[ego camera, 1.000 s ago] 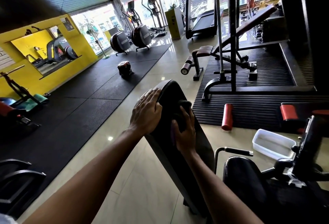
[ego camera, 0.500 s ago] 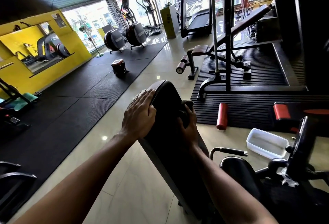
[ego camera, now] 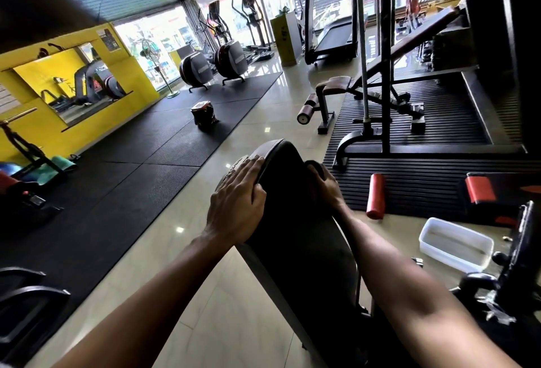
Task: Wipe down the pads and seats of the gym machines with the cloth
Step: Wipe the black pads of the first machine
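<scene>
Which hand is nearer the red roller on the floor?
Right. The right hand grips the cloth on the pad, toward the roller; the left hand rests on the opposite edge.

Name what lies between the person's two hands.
The black pad lies between the left hand and the right hand, which grips the cloth; the head view shows it.

left hand (ego camera: 237, 206): flat, fingers straight | right hand (ego camera: 330, 189): gripping cloth (ego camera: 313, 167)
</scene>
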Demonstrator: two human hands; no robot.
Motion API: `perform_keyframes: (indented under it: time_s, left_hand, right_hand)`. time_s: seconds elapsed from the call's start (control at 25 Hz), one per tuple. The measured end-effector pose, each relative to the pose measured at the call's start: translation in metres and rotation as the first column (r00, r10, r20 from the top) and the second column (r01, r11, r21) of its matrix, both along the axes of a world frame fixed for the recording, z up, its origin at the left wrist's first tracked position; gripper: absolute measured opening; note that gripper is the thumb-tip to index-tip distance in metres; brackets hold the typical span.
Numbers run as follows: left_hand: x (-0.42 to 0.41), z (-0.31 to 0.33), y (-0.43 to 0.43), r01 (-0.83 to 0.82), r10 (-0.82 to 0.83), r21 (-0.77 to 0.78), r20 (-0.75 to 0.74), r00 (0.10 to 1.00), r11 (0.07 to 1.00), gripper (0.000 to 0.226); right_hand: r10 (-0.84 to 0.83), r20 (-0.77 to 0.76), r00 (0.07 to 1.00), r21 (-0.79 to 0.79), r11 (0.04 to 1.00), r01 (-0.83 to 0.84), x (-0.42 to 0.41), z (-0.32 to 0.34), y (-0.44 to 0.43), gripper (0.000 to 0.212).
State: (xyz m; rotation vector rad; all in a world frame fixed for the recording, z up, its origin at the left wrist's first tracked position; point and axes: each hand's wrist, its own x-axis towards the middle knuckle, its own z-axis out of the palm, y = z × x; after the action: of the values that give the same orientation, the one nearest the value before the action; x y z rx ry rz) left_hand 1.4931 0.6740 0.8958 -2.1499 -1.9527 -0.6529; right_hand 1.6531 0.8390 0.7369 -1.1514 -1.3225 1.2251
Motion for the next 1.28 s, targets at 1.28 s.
perform_keyframes:
  time_s: [1.28]
  left_hand:
    - [-0.005, 0.005, -0.002, 0.076, -0.077, -0.109, -0.003, 0.997, 0.991, 0.072]
  right_hand:
    - [-0.31, -0.202, 0.929, -0.062, 0.951, 0.304, -0.042, -0.014, -0.129, 0.04]
